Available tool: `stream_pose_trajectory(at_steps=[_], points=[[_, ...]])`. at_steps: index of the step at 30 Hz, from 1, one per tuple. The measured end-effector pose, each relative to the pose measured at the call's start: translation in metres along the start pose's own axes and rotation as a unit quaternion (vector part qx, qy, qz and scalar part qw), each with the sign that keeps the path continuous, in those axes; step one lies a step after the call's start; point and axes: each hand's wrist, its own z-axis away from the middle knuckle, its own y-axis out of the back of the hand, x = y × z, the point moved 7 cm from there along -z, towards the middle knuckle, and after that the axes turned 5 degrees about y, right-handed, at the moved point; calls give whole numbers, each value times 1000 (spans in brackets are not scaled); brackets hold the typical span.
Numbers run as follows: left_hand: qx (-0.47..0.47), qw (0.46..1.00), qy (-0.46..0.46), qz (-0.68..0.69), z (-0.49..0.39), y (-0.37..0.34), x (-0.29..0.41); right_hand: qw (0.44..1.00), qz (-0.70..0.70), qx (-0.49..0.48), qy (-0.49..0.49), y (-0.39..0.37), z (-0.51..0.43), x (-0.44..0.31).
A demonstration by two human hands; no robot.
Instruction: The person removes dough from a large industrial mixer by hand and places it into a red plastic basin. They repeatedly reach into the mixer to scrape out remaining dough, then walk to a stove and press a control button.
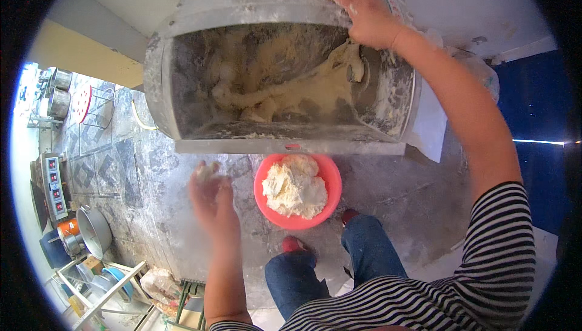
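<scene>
Before me stands a metal dough mixer (291, 147) with its trough uncovered. Dough (313, 87) stretches across the trough, partly around the mixing arm at its right end. My right hand (363, 12) lies spread, palm down, on the mixer's curved top at the upper right, dusted with flour. My left hand (213, 190) is raised left of the basin, fingers bent and blurred; something pale is at its fingertips, and whether it is loose dough or residue I cannot tell. On the floor below the mixer's front edge, a pink plastic basin (334, 203) holds a heap of pale, rough dough (295, 188).
My feet in red shoes stand just behind the basin. At left are a red-topped stool (82, 103), a large metal pot (95, 231), a switch panel (55, 188) and a metal rack (109, 292). A blue surface (541, 103) rises at the right.
</scene>
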Motion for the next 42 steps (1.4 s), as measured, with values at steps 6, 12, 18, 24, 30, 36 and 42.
stream_pose_trajectory(at_steps=[6,12,18,24,30,36,42], points=[[-28,950,-262,-170,-77,-44,95,1000,-16,19,-8,-13,7,13],[-67,890,-364,-268,-159,-157,135,1000,-10,-4,11,-13,4,12],[-47,896,-284,-337,-227,-242,128,997,-50,-55,0,-17,-19,37],[25,824,-185,-536,-245,-273,130,996,-82,-46,0,-13,-23,47],[15,835,-117,-537,-248,-274,123,936,-351,-31,16,10,-18,79],[46,832,-103,-543,-248,-276,124,817,-481,154,-280,-41,36,262],[93,833,-85,-540,-246,-275,126,890,-259,-181,-329,-220,63,355]])
